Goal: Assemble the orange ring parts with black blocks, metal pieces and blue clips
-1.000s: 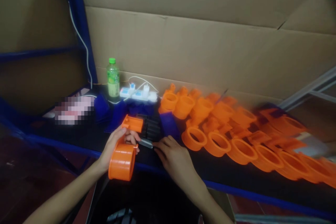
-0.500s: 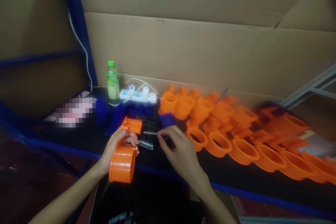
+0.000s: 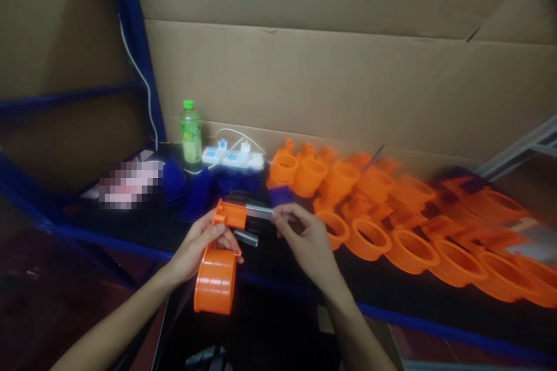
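Observation:
My left hand [image 3: 195, 249] is closed around the middle of an orange plastic tape dispenser [image 3: 216, 283], its round drum hanging below and its flat head pointing right. Between the thumb and fingertips of my right hand [image 3: 307, 237] is a silvery metal blade [image 3: 259, 212] with a toothed edge. The blade's left end meets the dispenser's head; whether it sits inside is too blurred to tell. On the dark tabletop just below lies another metal strip [image 3: 246, 237], among dark strips partly hidden behind my hands.
Several more orange tape dispensers [image 3: 413, 250] stand in two rows on the right. At the back are a green-capped bottle [image 3: 190, 138] and a white power strip [image 3: 209, 155] with cables. Blue pieces [image 3: 195, 202] lie left of centre. A cardboard wall [image 3: 304, 81] rises behind.
My right hand has brought the blade up against the dispenser's head, where a gap showed before. The blade has turned its broad face to view. The dispenser appears slightly further right.

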